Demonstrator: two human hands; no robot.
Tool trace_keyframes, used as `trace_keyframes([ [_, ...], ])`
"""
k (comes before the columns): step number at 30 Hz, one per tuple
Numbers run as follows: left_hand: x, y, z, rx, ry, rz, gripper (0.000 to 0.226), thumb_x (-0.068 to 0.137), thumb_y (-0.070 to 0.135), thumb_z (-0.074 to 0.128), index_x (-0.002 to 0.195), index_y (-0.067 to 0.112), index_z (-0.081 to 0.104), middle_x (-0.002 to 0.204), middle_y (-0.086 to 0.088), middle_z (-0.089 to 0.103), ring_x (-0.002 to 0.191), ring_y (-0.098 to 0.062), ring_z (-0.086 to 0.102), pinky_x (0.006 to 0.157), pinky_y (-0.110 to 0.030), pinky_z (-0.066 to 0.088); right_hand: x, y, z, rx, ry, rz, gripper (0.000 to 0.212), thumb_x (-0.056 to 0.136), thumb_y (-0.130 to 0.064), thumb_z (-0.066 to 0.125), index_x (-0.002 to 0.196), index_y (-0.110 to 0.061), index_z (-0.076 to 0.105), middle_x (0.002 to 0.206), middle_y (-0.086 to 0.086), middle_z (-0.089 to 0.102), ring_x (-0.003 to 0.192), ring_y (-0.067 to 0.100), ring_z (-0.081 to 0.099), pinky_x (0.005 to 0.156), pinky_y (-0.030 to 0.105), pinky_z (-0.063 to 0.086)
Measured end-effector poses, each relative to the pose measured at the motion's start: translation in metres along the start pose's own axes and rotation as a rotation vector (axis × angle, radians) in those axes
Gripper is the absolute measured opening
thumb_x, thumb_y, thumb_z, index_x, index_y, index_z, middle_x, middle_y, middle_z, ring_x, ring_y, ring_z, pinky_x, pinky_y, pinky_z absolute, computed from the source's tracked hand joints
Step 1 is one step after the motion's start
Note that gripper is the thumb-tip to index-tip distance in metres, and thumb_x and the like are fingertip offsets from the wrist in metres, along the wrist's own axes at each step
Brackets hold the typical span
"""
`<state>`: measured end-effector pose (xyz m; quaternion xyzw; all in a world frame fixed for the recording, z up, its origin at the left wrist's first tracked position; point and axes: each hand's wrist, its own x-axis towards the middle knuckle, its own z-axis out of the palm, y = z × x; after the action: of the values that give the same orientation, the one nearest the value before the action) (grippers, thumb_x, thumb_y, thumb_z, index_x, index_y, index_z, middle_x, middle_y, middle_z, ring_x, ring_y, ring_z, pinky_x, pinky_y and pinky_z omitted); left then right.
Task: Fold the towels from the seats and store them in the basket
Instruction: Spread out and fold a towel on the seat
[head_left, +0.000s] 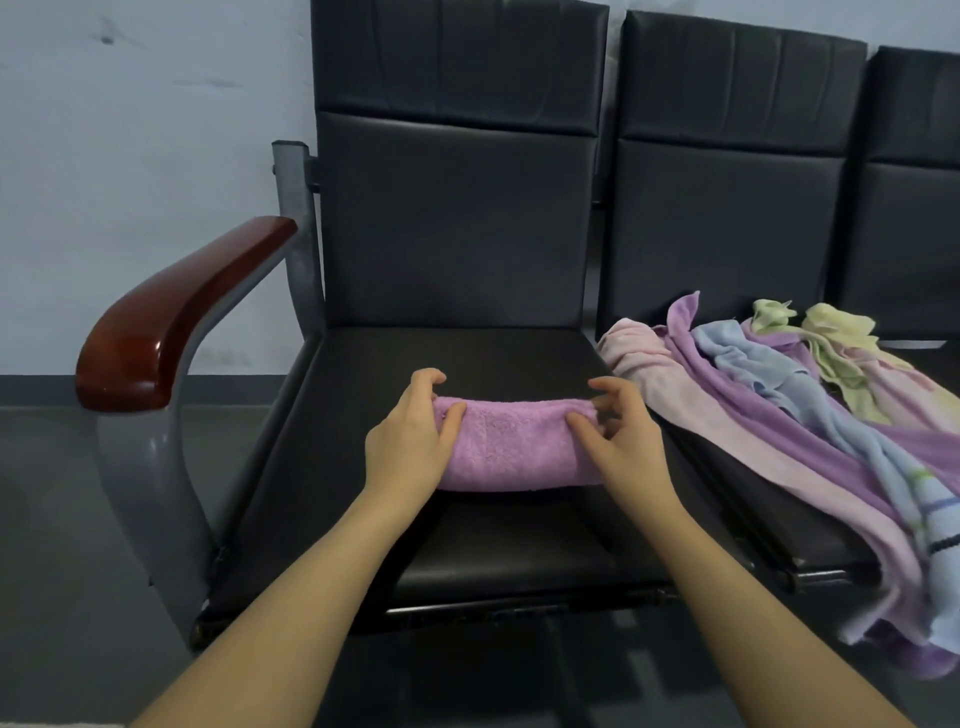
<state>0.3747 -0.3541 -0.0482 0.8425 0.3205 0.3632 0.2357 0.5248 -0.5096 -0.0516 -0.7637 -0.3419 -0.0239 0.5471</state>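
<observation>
A folded purple towel (514, 447) lies across the middle of the black seat (467, 358) in front of me. My left hand (410, 441) grips the towel's left end, thumb on top and fingers curled over its far edge. My right hand (621, 434) pinches the right end between thumb and fingers. On the seat to the right lies a heap of unfolded towels (810, 415): pink, purple, light blue and yellow, draped over the seat's front edge. No basket is in view.
A wooden armrest (171, 317) on a grey metal frame stands at the seat's left. Black backrests (457, 218) rise behind the seats. A third seat (914, 208) shows at the far right. Grey floor and a pale wall lie to the left.
</observation>
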Motion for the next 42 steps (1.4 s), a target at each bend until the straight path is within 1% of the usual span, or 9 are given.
trace_keyframes([
  [5, 0.023, -0.008, 0.014, 0.003, 0.028, -0.092, 0.041, 0.093, 0.037, 0.056, 0.127, 0.019, 0.044, 0.115, 0.001, 0.062, 0.104, -0.021, 0.06, 0.082, -0.035, 0.048, 0.025, 0.01, 0.02, -0.104, -0.02, 0.039, 0.016, 0.087, -0.021, 0.066, 0.102, -0.024, 0.059, 0.091, -0.015, 0.061, 0.086, 0.002, 0.058, 0.081, 0.027, 0.05],
  [10, 0.043, -0.012, 0.033, -0.1, 0.013, -0.145, 0.042, 0.09, 0.039, 0.059, 0.124, 0.018, 0.048, 0.111, 0.001, 0.063, 0.101, -0.02, 0.06, 0.083, -0.034, 0.048, 0.044, 0.029, 0.034, -0.132, -0.02, 0.113, 0.01, 0.09, -0.022, 0.062, 0.1, -0.021, 0.061, 0.09, -0.012, 0.06, 0.086, 0.002, 0.056, 0.08, 0.019, 0.043],
  [14, 0.037, -0.025, 0.034, -0.086, -0.151, -0.091, 0.044, 0.091, 0.038, 0.057, 0.13, 0.023, 0.045, 0.118, 0.006, 0.059, 0.105, -0.019, 0.057, 0.088, -0.035, 0.047, 0.046, 0.039, 0.039, -0.084, -0.005, 0.138, 0.018, 0.089, -0.024, 0.064, 0.107, -0.019, 0.061, 0.095, -0.013, 0.061, 0.089, -0.001, 0.056, 0.085, 0.022, 0.045],
  [17, 0.034, -0.037, 0.027, -0.042, -0.231, -0.027, 0.045, 0.089, 0.032, 0.058, 0.131, 0.026, 0.044, 0.123, 0.008, 0.058, 0.108, -0.02, 0.057, 0.091, -0.038, 0.048, 0.041, 0.038, 0.039, -0.045, -0.001, 0.161, 0.027, 0.087, -0.028, 0.066, 0.112, -0.019, 0.06, 0.1, -0.009, 0.062, 0.095, 0.006, 0.058, 0.089, 0.027, 0.046],
  [21, 0.03, -0.043, 0.02, -0.131, -0.172, -0.049, 0.04, 0.089, 0.028, 0.062, 0.127, 0.025, 0.048, 0.12, 0.007, 0.059, 0.108, -0.015, 0.056, 0.093, -0.039, 0.049, 0.031, 0.034, 0.035, -0.052, -0.081, 0.184, 0.03, 0.084, -0.024, 0.066, 0.113, -0.027, 0.056, 0.095, -0.019, 0.058, 0.099, 0.007, 0.055, 0.092, 0.03, 0.043],
  [24, 0.028, -0.042, 0.019, -0.152, -0.102, -0.048, 0.035, 0.091, 0.028, 0.06, 0.124, 0.024, 0.05, 0.117, 0.008, 0.06, 0.105, -0.015, 0.058, 0.09, -0.042, 0.049, 0.022, 0.031, 0.033, -0.001, -0.132, 0.187, 0.038, 0.082, -0.016, 0.065, 0.115, -0.031, 0.053, 0.1, -0.02, 0.057, 0.109, 0.014, 0.053, 0.095, 0.034, 0.044],
  [30, 0.024, -0.033, 0.018, -0.051, -0.014, 0.0, 0.028, 0.093, 0.03, 0.056, 0.12, 0.023, 0.051, 0.109, 0.011, 0.062, 0.095, -0.017, 0.06, 0.079, -0.034, 0.048, 0.011, 0.019, 0.028, 0.085, -0.037, 0.019, 0.042, 0.088, -0.004, 0.062, 0.122, -0.024, 0.048, 0.104, -0.017, 0.056, 0.091, -0.003, 0.057, 0.08, 0.017, 0.05],
  [35, 0.015, -0.03, 0.008, -0.031, -0.004, -0.024, 0.03, 0.093, 0.031, 0.056, 0.121, 0.023, 0.051, 0.11, 0.011, 0.062, 0.096, -0.016, 0.059, 0.076, -0.029, 0.04, 0.006, 0.014, 0.029, -0.021, -0.047, -0.015, 0.047, 0.092, -0.01, 0.058, 0.131, -0.026, 0.038, 0.095, -0.024, 0.054, 0.073, 0.001, 0.057, 0.074, 0.029, 0.051],
  [42, 0.016, -0.03, 0.007, 0.026, -0.067, -0.203, 0.033, 0.094, 0.032, 0.052, 0.125, 0.024, 0.045, 0.117, 0.005, 0.06, 0.102, -0.02, 0.057, 0.075, -0.032, 0.043, 0.018, 0.008, 0.037, -0.134, -0.03, 0.06, 0.045, 0.089, -0.018, 0.062, 0.129, -0.026, 0.044, 0.095, -0.012, 0.059, 0.081, 0.006, 0.059, 0.075, 0.032, 0.05],
])
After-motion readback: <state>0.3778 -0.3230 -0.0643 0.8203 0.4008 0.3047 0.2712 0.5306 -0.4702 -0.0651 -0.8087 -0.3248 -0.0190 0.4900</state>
